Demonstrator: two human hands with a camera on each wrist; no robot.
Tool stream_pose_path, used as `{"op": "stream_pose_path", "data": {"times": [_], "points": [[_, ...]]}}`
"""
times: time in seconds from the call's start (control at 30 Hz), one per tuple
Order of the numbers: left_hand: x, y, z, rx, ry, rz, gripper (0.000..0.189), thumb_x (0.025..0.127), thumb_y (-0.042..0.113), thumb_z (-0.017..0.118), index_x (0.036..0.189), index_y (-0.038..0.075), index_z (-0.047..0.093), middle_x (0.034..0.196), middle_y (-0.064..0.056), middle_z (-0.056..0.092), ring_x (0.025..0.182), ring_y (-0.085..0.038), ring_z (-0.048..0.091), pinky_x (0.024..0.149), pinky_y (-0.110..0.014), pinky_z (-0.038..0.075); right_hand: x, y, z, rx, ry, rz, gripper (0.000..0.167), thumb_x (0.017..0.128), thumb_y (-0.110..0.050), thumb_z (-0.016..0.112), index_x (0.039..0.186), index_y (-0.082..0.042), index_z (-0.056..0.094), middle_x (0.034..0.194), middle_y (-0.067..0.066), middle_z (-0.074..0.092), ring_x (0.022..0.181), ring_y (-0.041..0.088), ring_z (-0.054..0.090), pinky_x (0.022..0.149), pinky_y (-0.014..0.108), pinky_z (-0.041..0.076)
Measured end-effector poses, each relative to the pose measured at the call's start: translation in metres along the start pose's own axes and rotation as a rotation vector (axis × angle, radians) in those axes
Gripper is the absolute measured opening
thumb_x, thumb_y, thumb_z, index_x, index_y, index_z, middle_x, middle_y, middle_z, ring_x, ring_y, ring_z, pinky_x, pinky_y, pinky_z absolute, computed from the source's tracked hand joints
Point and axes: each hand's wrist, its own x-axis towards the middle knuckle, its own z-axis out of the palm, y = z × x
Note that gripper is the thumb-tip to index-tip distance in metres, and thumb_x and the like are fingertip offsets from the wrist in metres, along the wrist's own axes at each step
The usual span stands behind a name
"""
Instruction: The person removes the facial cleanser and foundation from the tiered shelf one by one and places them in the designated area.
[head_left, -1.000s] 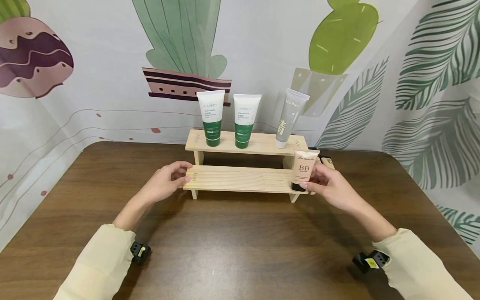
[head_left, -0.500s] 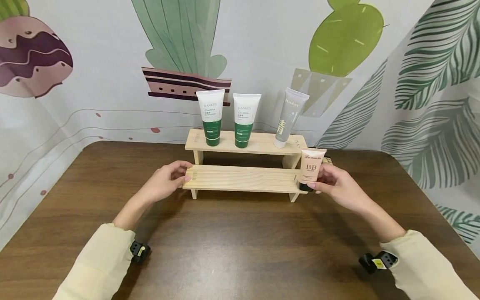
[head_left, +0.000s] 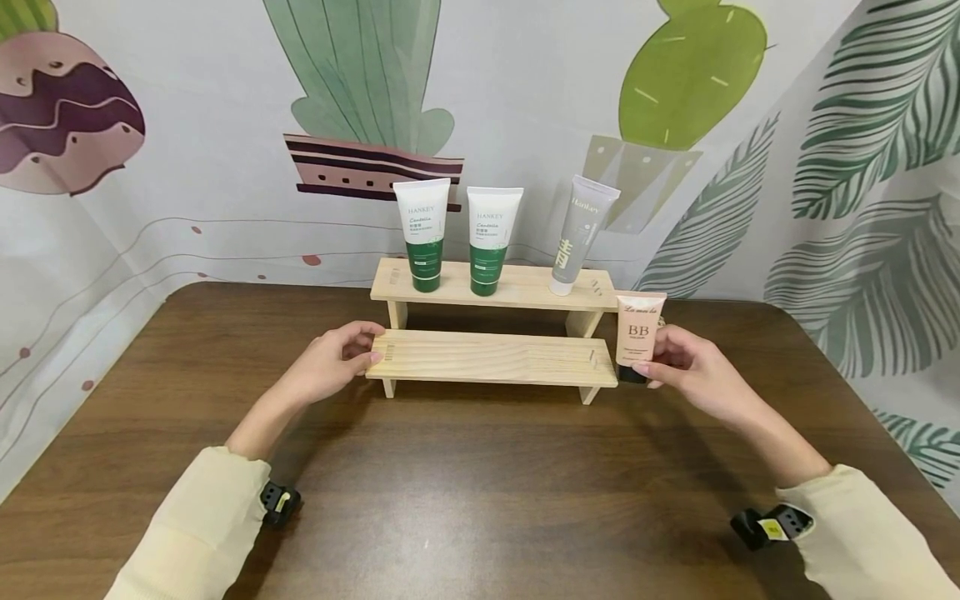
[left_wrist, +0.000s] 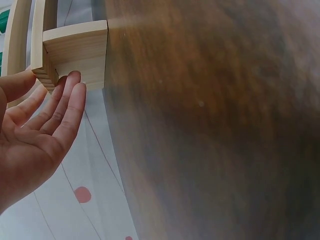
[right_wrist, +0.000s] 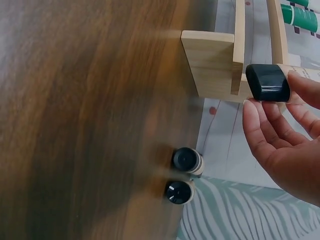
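While the left hand had held its position at the near tier, the right hand had travelled outward, away from the stand. The right hand pinched the BB tube between thumb and fingers, upright, black cap down. The left hand's thumb and forefinger pinched the left end of the lower board; in the left wrist view its other fingers extended loosely beneath.

The BB tube was found just beyond that board's right end, held above the dark table; contact with the wood could not be confirmed. One second earlier it had overlapped the board's right end; at half a second it was at the very edge. Judged on this, the tube depended on the hand, not the stand, for support.

Farther back, the upper board bore two green-and-white tubes and a grey tube, all as in the earlier frames. Two dark-capped containers, largely hidden from the head camera, showed in the right wrist view near the table's edge. Behind everything hung a patterned cloth, unaltered.
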Motion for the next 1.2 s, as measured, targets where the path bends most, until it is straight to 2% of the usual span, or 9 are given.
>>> {"op": "stream_pose_path", "data": {"times": [0.17,0.53,0.73,1.0,1.2], "points": [[0.001,-0.001,0.0,0.004,0.0,0.003,0.029,0.088,0.003,0.058,0.116,-0.001,0.053,0.097,-0.017,0.06,0.08,-0.022,0.058,0.066,-0.03,0.046,-0.002,0.004,-0.006,-0.007,0.004,0.033,0.017,0.082,0.007,0.061,0.095,0.008,0.052,0.084,0.018,0.058,0.065,0.017,0.06,0.057,0.029,0.051],[0.0,-0.001,0.001,-0.015,-0.001,-0.003,0.029,0.088,0.004,0.058,0.116,0.0,0.053,0.097,-0.016,0.061,0.08,-0.021,0.058,0.065,-0.029,0.046,-0.009,0.022,-0.024,-0.014,-0.012,0.084,0.018,0.084,0.008,0.058,0.099,0.012,0.049,0.082,0.016,0.057,0.068,0.012,0.059,0.057,0.029,0.051],[0.0,-0.001,0.0,-0.009,0.0,-0.005,0.029,0.088,0.005,0.058,0.116,0.0,0.053,0.097,-0.016,0.061,0.079,-0.02,0.058,0.066,-0.03,0.046,-0.013,0.033,-0.035,-0.032,0.026,0.137,0.019,0.086,0.004,0.058,0.1,0.011,0.049,0.082,0.011,0.058,0.067,0.012,0.058,0.058,0.029,0.051],[-0.001,0.0,0.0,-0.001,0.001,-0.002,0.029,0.088,0.004,0.058,0.116,-0.001,0.053,0.097,-0.016,0.061,0.079,-0.021,0.057,0.066,-0.03,0.045,-0.018,0.052,-0.048,-0.021,0.081,0.169,0.018,0.085,0.005,0.059,0.097,0.013,0.047,0.078,0.004,0.058,0.064,0.012,0.058,0.056,0.028,0.051],[-0.001,0.001,0.0,0.005,0.003,-0.003,0.029,0.088,0.004,0.058,0.116,-0.001,0.053,0.097,-0.016,0.061,0.079,-0.021,0.057,0.067,-0.031,0.045,-0.021,0.063,-0.057,-0.023,0.095,0.202,0.019,0.086,0.005,0.058,0.097,0.014,0.046,0.077,0.001,0.059,0.064,0.01,0.057,0.054,0.028,0.051]]}}
